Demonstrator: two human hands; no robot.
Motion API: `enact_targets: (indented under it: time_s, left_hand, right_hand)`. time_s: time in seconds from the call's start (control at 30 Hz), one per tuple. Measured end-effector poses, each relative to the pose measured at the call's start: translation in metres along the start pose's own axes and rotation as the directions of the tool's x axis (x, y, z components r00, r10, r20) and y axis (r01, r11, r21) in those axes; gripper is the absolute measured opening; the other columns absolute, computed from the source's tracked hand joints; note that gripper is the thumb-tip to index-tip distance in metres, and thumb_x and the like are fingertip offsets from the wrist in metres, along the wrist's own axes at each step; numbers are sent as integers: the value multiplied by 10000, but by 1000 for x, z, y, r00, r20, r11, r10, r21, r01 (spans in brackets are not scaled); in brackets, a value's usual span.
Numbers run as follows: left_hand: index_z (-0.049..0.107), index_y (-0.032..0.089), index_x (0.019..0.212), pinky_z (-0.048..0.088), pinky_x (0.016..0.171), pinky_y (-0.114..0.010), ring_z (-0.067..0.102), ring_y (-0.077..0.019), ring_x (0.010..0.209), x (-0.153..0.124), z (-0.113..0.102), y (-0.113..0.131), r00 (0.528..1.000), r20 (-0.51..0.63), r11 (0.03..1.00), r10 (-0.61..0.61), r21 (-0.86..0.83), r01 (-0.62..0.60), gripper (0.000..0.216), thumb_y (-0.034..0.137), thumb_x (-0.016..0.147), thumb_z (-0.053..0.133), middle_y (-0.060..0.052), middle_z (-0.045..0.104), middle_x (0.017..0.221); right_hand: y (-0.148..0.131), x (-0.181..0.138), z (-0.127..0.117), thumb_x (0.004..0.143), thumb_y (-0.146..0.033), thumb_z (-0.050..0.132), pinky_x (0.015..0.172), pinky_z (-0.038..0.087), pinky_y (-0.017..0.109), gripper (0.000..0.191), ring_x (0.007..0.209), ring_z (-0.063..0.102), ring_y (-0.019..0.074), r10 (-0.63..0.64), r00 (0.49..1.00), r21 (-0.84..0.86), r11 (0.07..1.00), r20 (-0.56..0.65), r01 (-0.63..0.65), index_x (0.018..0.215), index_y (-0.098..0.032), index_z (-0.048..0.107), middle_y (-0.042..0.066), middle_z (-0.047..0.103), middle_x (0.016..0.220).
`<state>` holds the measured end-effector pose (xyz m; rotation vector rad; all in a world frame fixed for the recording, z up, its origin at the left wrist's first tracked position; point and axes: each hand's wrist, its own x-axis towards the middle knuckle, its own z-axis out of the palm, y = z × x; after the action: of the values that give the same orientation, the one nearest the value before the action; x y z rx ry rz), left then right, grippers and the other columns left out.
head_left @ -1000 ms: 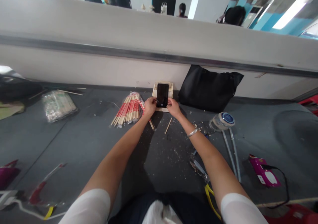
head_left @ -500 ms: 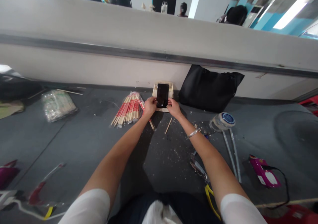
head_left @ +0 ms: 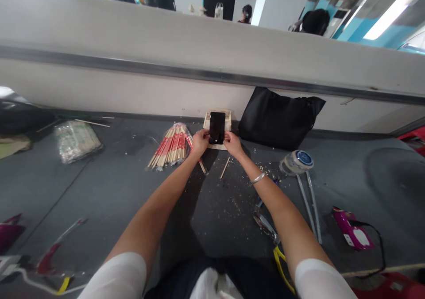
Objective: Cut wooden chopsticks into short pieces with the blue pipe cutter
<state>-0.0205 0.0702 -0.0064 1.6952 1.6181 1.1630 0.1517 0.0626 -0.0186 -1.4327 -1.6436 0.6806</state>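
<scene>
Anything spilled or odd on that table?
Yes: small pale bits are scattered over the dark tabletop, like debris. One loose stick lies on the near side of the phone, apart from the bagged chopsticks.

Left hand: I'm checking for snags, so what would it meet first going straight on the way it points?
The left hand would likely meet the black phone first: the fingertips are at its left edge, though contact is unclear.

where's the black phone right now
In the head view, the black rectangular phone is near the centre, between the bare left hand and right hand at its lower sides, in front of the pale wooden stand.
</scene>
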Motion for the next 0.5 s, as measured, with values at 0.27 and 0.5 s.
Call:
enact_targets:
  time_s: [0.27,0.5]
  left_hand:
    - [741,171,989,565,896,-357,708,-220,883,-11,-15,12,994,-69,997,81,17,-80,272,78,807,561,-77,759,916]
    - [707,184,1100,603,821,-289,710,-154,900,-97,-60,107,777,-152,774,611,-91,-627,237,174,954,520,-59,767,978]
  right_hand:
    - [-3,-11,-15,690,-53,595,947,587,409,406,890,715,201,38,999,-51,998,-27,-39,1062,-183,695,68,751,1012]
    - [-14,-43,-31,742,-81,576,891,609,371,398,873,722,193,-9,1000,-67,998,6,10,1101,-198,701,60,760,1000]
